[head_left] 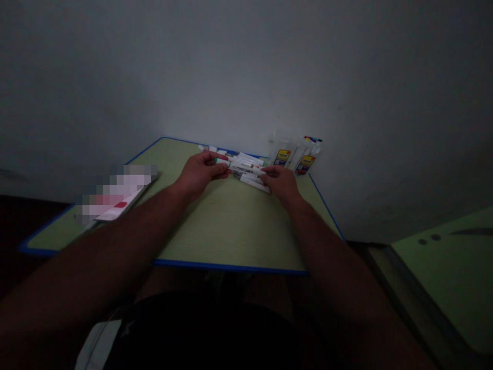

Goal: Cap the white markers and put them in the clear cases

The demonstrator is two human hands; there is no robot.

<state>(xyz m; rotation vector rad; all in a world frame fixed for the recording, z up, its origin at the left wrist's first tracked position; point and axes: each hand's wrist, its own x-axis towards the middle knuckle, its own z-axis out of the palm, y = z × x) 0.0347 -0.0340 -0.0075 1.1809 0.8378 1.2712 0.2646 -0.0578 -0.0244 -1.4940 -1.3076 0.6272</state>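
Note:
My left hand [200,172] is closed round the green-capped end of a white marker [231,163], held just above the table. My right hand [280,181] pinches the other end of that marker area, its fingers curled over a pile of several white markers [250,174] lying on the far part of the green table [227,231]. Both forearms reach forward across the table. The scene is dim.
Clear ink refill bottles with yellow labels [296,154] stand at the table's far right corner against the grey wall. A flat white and red box, blurred, lies at the left edge [115,198]. Another green desk [454,277] stands to the right.

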